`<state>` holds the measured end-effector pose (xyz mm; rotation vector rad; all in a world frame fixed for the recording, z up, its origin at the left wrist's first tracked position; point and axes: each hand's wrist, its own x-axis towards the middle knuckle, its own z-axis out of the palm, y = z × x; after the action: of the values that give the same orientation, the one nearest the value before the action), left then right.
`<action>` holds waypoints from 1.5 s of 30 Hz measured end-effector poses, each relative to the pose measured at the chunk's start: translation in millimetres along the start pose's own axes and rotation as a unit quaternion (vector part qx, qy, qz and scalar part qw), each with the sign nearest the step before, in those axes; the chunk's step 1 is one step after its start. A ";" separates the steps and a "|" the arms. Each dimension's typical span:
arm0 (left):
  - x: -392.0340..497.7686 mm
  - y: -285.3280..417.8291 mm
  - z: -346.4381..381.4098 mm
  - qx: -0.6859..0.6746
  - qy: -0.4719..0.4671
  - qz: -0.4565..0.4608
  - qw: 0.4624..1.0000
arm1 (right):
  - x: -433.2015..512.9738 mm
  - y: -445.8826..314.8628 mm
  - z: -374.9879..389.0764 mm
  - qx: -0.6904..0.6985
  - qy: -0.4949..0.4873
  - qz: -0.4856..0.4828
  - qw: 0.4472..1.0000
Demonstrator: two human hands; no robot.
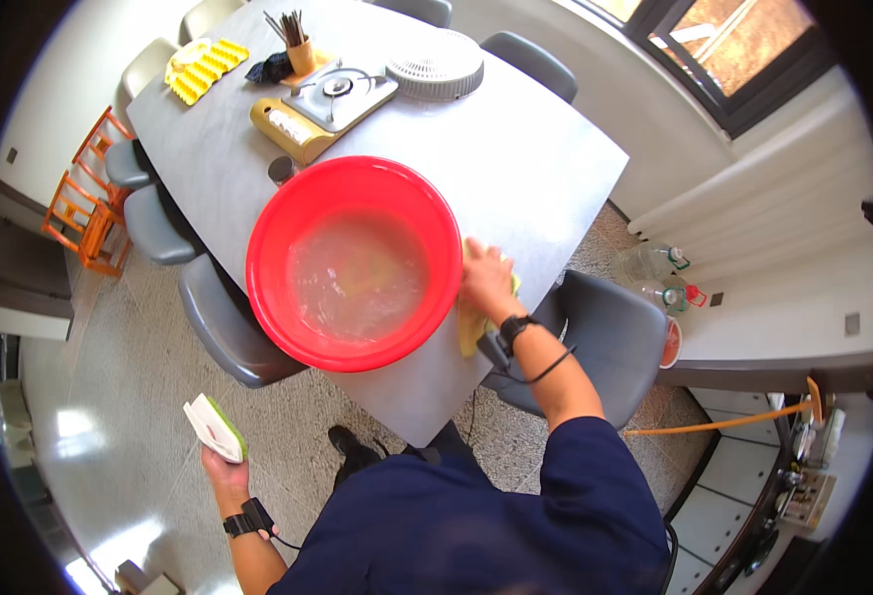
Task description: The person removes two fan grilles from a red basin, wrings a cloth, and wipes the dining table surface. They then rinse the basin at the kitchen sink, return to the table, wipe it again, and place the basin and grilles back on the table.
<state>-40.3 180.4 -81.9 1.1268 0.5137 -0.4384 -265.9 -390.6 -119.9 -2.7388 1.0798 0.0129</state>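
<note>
My left hand (226, 470) holds a white pad with a green side (213, 430), raised over the floor left of the table. Its exact kind is hard to tell. My right hand (490, 281), slightly blurred, has hold of a yellow cloth (472, 326) against the grey table (529, 190), close beside a red plastic basin (259, 297). Part of the cloth is hidden under the hand. Cloudy water (332, 312) stands in the basin, and a blurry yellowish patch shows in it. A dark-lidded jar (281, 170) is partly covered by the basin's rim.
Farther back on the table are a portable gas stove (325, 111), a white fan (436, 65), a chopstick holder (302, 57) and a yellow wavy tray (209, 71). Grey chairs (220, 323) line the left side; another chair (611, 342) stands near my right arm. Large plastic bottles (648, 262) stand by the wall.
</note>
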 end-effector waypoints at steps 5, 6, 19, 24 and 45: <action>-36.3 -32.3 18.4 0.013 -0.054 0.002 0.998 | 68.3 104.7 -15.3 -0.017 0.005 0.168 0.986; -41.7 -38.9 21.5 0.002 -0.070 0.001 0.998 | 67.4 128.8 -22.6 0.001 0.014 0.192 0.981; -87.7 -58.5 22.5 -0.073 -0.058 0.033 0.995 | -42.2 96.4 -7.6 -0.014 -0.004 0.136 0.991; -106.7 -50.9 -32.9 -0.110 -0.060 0.041 0.991 | -121.3 15.1 8.2 -0.009 -0.038 0.080 0.996; -177.0 -47.9 -278.3 -0.230 0.058 0.102 0.966 | -140.4 -33.5 -33.0 0.378 -0.046 0.032 0.924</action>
<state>-255.7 433.6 -106.1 0.7469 0.5604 -0.0631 -348.3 -278.0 -70.3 -1.9877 0.8963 -0.2173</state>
